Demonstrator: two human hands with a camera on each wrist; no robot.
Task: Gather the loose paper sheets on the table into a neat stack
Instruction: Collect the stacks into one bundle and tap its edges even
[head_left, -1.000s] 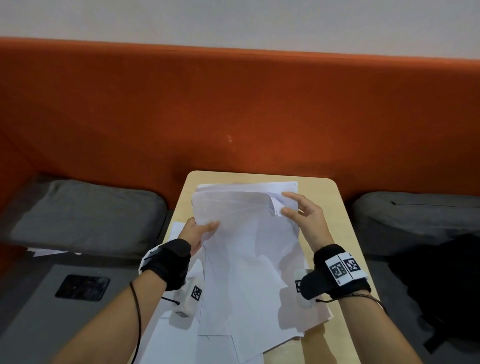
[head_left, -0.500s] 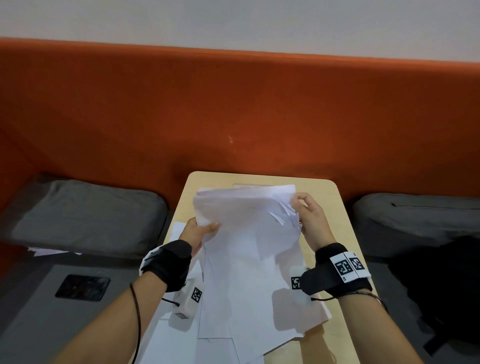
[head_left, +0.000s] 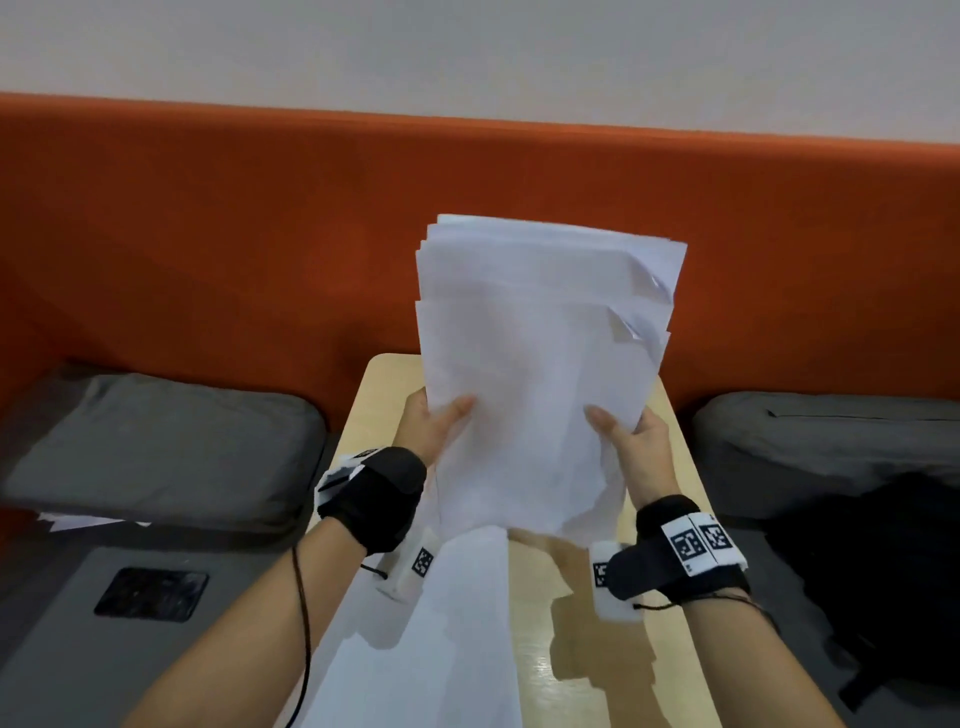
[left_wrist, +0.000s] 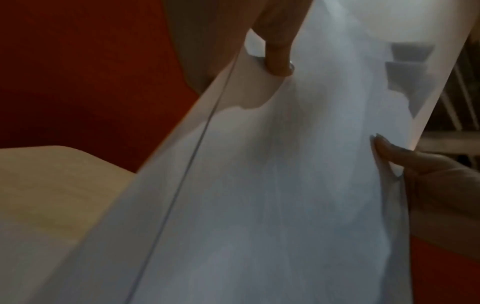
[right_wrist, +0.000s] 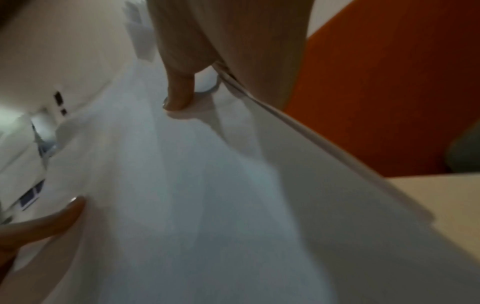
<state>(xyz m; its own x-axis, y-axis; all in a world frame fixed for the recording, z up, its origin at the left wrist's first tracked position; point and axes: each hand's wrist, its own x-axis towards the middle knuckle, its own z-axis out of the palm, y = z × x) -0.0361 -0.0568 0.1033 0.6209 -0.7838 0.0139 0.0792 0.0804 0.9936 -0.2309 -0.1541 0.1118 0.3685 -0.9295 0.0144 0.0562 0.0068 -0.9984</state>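
Note:
A bundle of white paper sheets (head_left: 540, 374) stands nearly upright above the small wooden table (head_left: 670, 519), its top edges uneven and one corner folded. My left hand (head_left: 441, 421) grips its left edge, thumb on the front. My right hand (head_left: 628, 431) grips the right edge the same way. In the left wrist view the thumb presses the paper sheets (left_wrist: 259, 185); in the right wrist view my thumb pinches the sheets (right_wrist: 207, 195) against the fingers behind. More loose sheets (head_left: 431, 634) lie flat on the table's near left, below my left wrist.
An orange upholstered bench back (head_left: 208, 249) runs behind the table. Grey cushions (head_left: 156, 447) lie left and right (head_left: 831, 441) of it. A black bag (head_left: 872, 571) sits at the right. A dark panel (head_left: 150, 592) is set in the grey surface at the left.
Both hands have lifted the bundle off the table and tipped it upright. My right hand slid from the top corner down to the lower right edge. Flat sheets stay on the table.

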